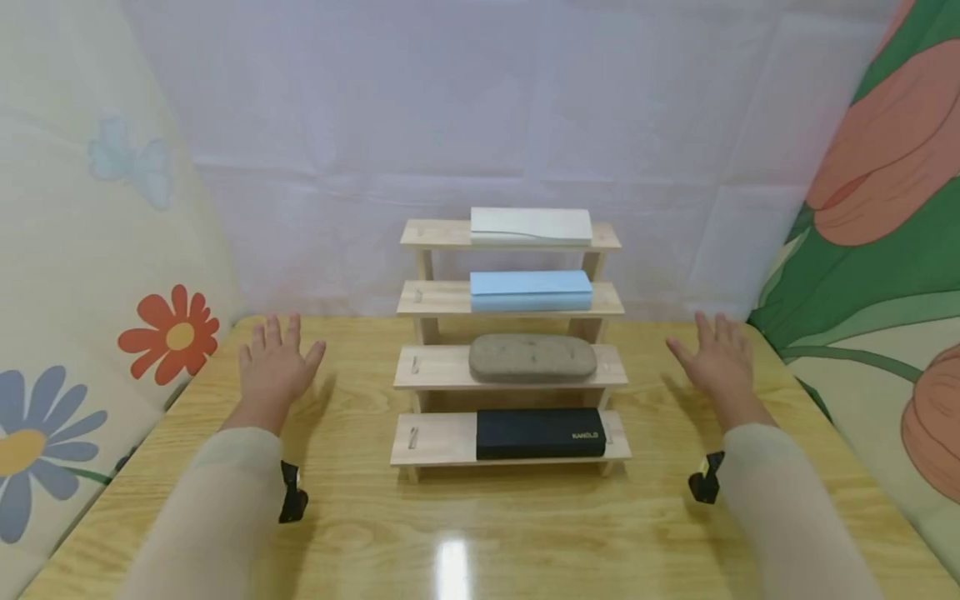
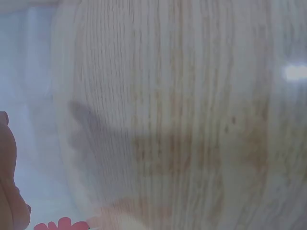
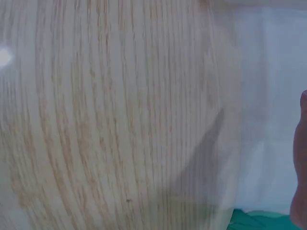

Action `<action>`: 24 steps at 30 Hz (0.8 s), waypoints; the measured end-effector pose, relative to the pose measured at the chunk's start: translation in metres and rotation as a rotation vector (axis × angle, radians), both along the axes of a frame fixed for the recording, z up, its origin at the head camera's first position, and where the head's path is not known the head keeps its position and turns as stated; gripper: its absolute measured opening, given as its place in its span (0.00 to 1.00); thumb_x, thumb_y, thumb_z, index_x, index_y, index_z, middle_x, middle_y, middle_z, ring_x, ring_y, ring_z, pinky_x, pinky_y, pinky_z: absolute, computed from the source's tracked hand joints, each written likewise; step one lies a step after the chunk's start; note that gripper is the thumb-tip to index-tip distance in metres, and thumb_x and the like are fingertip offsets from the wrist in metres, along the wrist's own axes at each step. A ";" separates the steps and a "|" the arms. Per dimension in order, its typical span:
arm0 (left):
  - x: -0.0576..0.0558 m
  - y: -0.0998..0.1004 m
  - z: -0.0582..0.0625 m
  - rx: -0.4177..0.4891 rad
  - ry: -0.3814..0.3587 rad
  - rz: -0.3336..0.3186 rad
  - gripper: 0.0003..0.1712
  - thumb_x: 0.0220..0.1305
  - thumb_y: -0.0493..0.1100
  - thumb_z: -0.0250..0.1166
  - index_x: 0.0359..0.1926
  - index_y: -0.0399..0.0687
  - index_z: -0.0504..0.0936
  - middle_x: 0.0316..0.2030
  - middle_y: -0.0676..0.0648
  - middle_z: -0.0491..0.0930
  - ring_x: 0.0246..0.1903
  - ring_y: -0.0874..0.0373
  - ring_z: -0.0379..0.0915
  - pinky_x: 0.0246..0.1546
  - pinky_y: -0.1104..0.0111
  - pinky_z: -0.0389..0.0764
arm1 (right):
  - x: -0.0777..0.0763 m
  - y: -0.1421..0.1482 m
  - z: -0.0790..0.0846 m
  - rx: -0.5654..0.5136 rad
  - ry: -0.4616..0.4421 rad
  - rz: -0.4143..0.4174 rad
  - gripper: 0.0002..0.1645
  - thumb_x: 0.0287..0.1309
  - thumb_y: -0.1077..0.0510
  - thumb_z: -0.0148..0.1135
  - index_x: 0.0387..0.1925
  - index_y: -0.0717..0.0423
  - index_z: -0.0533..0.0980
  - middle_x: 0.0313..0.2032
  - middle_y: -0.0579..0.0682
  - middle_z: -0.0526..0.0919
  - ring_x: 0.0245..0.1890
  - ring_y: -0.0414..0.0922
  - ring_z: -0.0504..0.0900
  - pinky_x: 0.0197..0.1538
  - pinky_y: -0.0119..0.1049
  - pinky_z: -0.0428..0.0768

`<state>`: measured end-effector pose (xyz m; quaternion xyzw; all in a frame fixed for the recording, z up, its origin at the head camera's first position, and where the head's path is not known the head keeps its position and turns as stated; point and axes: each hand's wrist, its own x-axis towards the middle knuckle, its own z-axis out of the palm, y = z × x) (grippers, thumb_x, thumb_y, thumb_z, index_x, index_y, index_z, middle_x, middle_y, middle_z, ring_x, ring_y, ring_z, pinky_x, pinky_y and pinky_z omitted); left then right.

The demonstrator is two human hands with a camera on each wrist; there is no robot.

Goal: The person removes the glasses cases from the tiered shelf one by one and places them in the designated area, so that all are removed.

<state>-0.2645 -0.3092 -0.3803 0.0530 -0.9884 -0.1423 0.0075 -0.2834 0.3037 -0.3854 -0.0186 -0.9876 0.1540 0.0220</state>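
Note:
A four-step wooden rack stands at the middle of the table, each step bearing one case. From top to bottom these are a white case, a light blue case, a grey-brown rounded case and a black case with gold lettering. To the rack's left, my left hand is held with fingers spread, apart from the rack. My right hand is spread in the same way on the other side. Neither hand holds anything. In each wrist view only part of a hand shows at the edge.
The wood-grain table reaches back to a white cloth backdrop. Flower-printed cloths hang at the left and right. Small black devices sit at the left wrist and right wrist.

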 end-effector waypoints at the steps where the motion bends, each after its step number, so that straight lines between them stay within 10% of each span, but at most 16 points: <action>1: 0.000 0.000 0.000 0.012 0.005 -0.003 0.48 0.73 0.69 0.32 0.76 0.41 0.28 0.72 0.25 0.22 0.72 0.27 0.20 0.69 0.31 0.30 | 0.000 -0.002 0.001 -0.003 0.017 0.003 0.57 0.66 0.23 0.30 0.76 0.62 0.38 0.74 0.74 0.35 0.74 0.70 0.33 0.73 0.68 0.35; 17: 0.020 0.014 -0.007 0.256 0.178 -0.096 0.41 0.76 0.58 0.43 0.73 0.29 0.49 0.71 0.23 0.50 0.68 0.25 0.48 0.67 0.34 0.56 | 0.016 -0.031 0.013 -0.262 0.168 0.066 0.48 0.71 0.35 0.44 0.75 0.65 0.47 0.73 0.71 0.49 0.72 0.69 0.48 0.72 0.66 0.52; 24: 0.036 0.021 -0.011 0.339 0.174 -0.111 0.40 0.77 0.59 0.43 0.75 0.36 0.49 0.68 0.23 0.58 0.49 0.30 0.72 0.56 0.35 0.70 | 0.031 -0.037 0.014 -0.363 0.214 0.101 0.45 0.72 0.39 0.47 0.74 0.66 0.50 0.72 0.72 0.52 0.71 0.69 0.51 0.71 0.68 0.55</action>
